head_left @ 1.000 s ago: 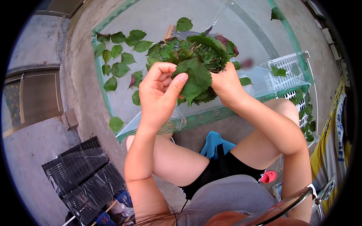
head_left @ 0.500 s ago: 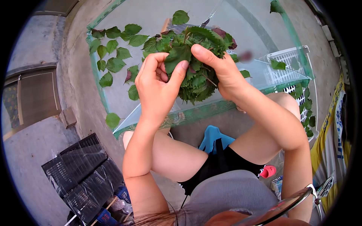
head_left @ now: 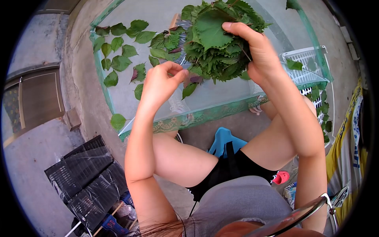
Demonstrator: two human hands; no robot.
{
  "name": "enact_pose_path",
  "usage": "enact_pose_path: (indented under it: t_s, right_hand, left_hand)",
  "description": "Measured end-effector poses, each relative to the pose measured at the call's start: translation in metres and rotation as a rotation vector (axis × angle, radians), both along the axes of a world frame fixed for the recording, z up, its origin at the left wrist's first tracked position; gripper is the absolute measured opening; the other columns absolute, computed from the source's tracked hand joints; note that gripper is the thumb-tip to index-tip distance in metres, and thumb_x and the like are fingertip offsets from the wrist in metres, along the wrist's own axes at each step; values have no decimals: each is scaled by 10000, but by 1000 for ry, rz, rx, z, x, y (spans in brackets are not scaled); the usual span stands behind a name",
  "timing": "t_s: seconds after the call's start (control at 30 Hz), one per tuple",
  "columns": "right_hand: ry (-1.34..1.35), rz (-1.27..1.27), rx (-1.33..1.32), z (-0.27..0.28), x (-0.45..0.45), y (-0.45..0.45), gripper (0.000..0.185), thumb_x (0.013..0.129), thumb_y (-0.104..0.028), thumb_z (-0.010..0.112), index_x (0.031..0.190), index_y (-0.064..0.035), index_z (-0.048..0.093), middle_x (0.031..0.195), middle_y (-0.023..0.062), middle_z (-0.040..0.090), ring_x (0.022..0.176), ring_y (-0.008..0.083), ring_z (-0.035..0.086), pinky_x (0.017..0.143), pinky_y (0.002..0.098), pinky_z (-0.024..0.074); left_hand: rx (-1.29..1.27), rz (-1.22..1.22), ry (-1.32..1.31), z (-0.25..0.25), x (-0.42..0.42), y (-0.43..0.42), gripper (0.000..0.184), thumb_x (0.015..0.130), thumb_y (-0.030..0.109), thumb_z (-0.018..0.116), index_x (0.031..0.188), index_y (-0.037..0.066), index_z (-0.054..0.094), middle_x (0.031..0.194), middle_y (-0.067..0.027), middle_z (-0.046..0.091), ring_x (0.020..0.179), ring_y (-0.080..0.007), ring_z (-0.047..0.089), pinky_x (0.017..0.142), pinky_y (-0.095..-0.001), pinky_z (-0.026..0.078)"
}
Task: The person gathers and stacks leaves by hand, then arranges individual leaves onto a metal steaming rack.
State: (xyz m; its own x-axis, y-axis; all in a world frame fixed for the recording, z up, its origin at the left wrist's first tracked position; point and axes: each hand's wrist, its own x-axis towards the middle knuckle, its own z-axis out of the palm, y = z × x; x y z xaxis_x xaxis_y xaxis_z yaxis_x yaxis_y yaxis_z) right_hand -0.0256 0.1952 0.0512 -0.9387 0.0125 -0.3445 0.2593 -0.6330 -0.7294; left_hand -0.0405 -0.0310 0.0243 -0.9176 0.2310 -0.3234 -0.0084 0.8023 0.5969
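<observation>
A thick stack of serrated green perilla leaves (head_left: 217, 55) is gripped in my right hand (head_left: 258, 51), the thumb pressing on a broad leaf on top. Lower and to the left, my left hand (head_left: 164, 81) is apart from the stack, its thumb and fingers curled together. Whether anything sits between those fingertips is hidden. Close by the left fingertips lies a green leaf (head_left: 190, 90) on the pale mesh (head_left: 158, 114). Loose perilla leaves (head_left: 120, 63) are spread over the mesh to the left, some purple underneath.
Green edging (head_left: 197, 117) borders the mesh across its near side. A white slatted basket (head_left: 290, 59) stands at the right, with leaves nearby. Below are a blue plastic stool (head_left: 225, 140) and a pink shoe (head_left: 281, 177). Black crates (head_left: 81, 168) sit at lower left.
My right hand has moved up and right with the stack. My left hand has come away from the stack and dropped slightly lower, revealing leaves on the mesh.
</observation>
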Motion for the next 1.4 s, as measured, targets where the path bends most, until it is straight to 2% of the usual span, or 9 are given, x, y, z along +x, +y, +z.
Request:
enact_pose_path:
  t_s: [0.17,0.37,0.47,0.57,0.73,0.83,0.9,1.07,1.4]
  right_hand:
    - [-25,-28,-53,2,0,8,296,763,-154,698,986,22,617,919,128,661,822,214,669,732,359,575]
    - [-3,-28,-65,-2,-2,10,269,757,-160,706,949,13,630,913,108,666,802,198,666,731,339,564]
    - [0,6,-49,-3,0,12,270,819,-188,660,1005,2,611,928,87,665,814,169,658,768,311,545]
    - [-28,16,-56,1,3,11,274,818,-192,662,1004,3,614,929,88,665,814,168,658,769,312,543]
    - [-55,12,-43,3,6,9,254,793,-157,674,974,14,623,902,96,667,796,181,663,736,323,555]
    - [-22,-6,-13,3,6,4,229,772,-112,681,951,23,630,882,106,667,773,195,668,705,333,566]
    - [35,0,41,-1,8,-1,239,781,-88,668,978,37,619,892,107,661,763,191,662,694,329,560]
    - [121,78,89,-13,16,-22,288,769,-61,670,1041,13,608,956,68,658,850,144,620,764,295,514]
    - [127,131,13,-17,20,-30,233,796,-84,652,1008,5,612,942,50,650,825,113,601,732,271,496]
  left_hand:
    - [-268,-195,-97,-15,13,13,370,696,332,729,939,53,701,921,-125,695,896,-282,657,819,-381,503]
    - [-315,-332,-99,-30,10,1,243,690,144,704,863,-22,663,810,-123,690,736,-223,663,688,-342,511]
    - [-25,-215,-287,-11,3,-9,150,723,50,666,834,-32,607,681,-41,618,671,-119,598,608,-260,475]
    - [285,-47,-483,3,2,-24,126,761,16,653,870,-26,604,698,-32,623,636,-88,580,574,-235,461]
    - [413,-10,-478,11,6,-34,117,804,1,657,911,-21,614,732,-11,622,598,-61,551,551,-208,447]
    - [512,79,-258,17,10,-32,139,793,-1,666,918,-36,618,752,-20,624,612,-62,550,570,-200,456]
    - [608,239,423,14,14,-23,133,790,-12,672,913,-28,627,789,-27,624,647,-59,558,577,-197,461]
    - [73,-169,1365,36,25,5,237,708,-85,687,921,18,675,806,-79,616,663,-183,574,583,-274,466]
    - [-34,-292,1290,27,39,34,299,610,-39,706,891,63,695,835,-49,637,688,-213,595,596,-305,487]
